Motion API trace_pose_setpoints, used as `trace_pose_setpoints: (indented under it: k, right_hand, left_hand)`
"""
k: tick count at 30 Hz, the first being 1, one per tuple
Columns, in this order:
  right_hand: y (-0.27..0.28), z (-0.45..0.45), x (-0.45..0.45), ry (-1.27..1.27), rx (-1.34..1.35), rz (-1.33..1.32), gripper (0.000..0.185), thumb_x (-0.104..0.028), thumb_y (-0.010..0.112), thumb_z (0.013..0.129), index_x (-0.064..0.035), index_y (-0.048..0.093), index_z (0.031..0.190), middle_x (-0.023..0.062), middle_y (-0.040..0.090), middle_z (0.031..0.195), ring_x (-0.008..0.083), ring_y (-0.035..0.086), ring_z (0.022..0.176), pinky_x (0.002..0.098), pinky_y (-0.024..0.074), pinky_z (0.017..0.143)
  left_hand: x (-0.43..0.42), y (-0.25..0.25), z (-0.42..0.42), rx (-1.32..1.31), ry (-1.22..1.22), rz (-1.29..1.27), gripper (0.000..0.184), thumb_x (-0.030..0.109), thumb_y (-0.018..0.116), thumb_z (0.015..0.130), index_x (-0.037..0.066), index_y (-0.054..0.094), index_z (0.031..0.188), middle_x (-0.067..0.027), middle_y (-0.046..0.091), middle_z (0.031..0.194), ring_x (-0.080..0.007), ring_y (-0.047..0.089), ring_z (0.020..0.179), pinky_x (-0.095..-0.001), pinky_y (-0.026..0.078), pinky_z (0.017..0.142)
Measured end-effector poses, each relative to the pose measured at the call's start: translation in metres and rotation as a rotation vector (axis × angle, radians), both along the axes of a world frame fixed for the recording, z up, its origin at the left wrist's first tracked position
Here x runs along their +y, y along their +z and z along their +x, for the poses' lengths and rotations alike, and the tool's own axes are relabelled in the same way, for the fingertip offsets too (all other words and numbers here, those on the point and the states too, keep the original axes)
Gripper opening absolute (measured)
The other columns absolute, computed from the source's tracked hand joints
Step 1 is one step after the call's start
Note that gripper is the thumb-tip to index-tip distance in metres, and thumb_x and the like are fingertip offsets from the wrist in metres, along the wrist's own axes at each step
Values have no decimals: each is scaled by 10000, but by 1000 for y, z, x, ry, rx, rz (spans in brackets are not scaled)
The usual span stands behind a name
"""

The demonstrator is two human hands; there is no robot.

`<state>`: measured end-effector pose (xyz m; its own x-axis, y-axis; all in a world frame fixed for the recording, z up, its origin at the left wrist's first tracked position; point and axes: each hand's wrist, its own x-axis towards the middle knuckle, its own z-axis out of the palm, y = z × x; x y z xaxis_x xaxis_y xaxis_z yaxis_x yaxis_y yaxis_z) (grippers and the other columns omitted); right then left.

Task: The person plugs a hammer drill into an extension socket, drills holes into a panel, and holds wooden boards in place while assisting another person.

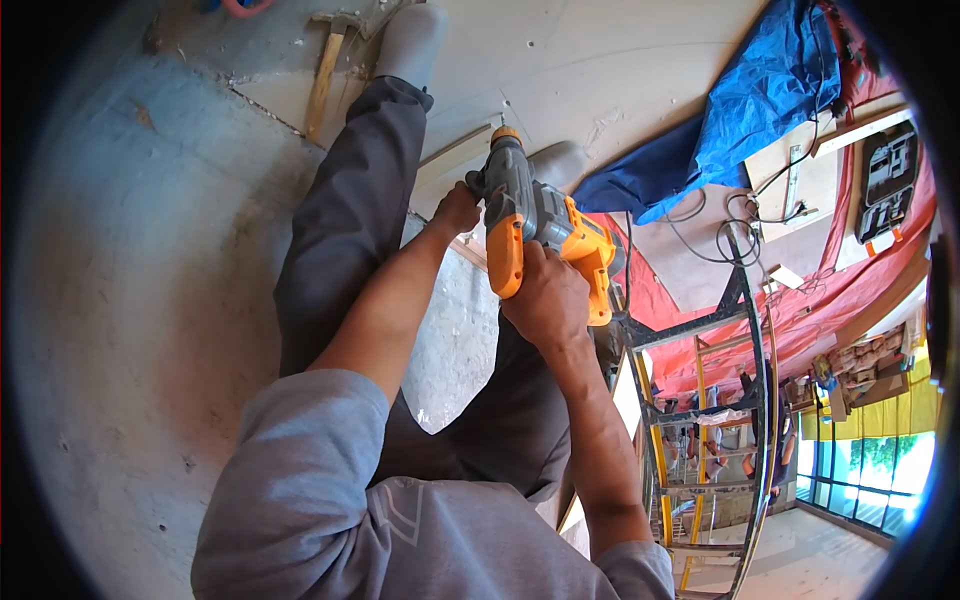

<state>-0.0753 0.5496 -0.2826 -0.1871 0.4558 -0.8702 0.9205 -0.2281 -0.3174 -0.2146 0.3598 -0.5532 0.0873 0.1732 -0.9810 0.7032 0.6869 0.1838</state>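
An orange and grey rotary hammer drill [520,205] points away from me, its bit up against or close to the pale panel [560,60] ahead; contact is too small to tell. My left hand [458,208] is wrapped around the drill's side handle. Around the orange rear handle, my right hand [550,295] is closed; the trigger is hidden. Between my outstretched legs lies a pale board or strip [455,155] near the drill's front. A claw hammer [325,82] with a wooden handle rests left of my grey-socked foot [410,45].
Blue tarp [740,110] bunches up at the right, beside a coiled black cable [735,230]. A dark open tool case [885,185] sits farther right on red sheeting [660,295]. Metal scaffolding or ladder frames [755,430] stand close to my right; people are partly visible beyond them.
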Motion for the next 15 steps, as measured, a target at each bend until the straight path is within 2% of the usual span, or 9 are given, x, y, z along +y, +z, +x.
trace_pose_setpoints:
  k: [8, 11, 15]
  right_hand:
    - [0, -3, 6, 10, -19, -13, 122, -78, 597, 721, -52, 551, 831, 148, 631, 777, 336, 640, 728, 441, 515, 649]
    - [-2, -2, 6, -6, -38, -57, 225, -156, 677, 705, -62, 548, 863, 150, 645, 813, 368, 641, 764, 459, 511, 674]
    - [0, -3, 9, 12, -22, -24, 116, -77, 592, 724, -53, 551, 830, 147, 632, 777, 338, 639, 728, 442, 514, 646]
  left_hand:
    - [13, 8, -2, -2, -43, -28, 513, 200, 703, 786, -39, 434, 1152, -258, 597, 1109, -390, 576, 1084, -448, 470, 919]
    - [13, 8, -2, -11, -49, -8, 509, 200, 701, 785, -39, 439, 1150, -257, 599, 1109, -393, 576, 1083, -447, 470, 919]
    - [17, 11, -1, 1, -15, -50, 502, 195, 701, 785, -37, 445, 1149, -256, 599, 1115, -394, 574, 1086, -442, 468, 923]
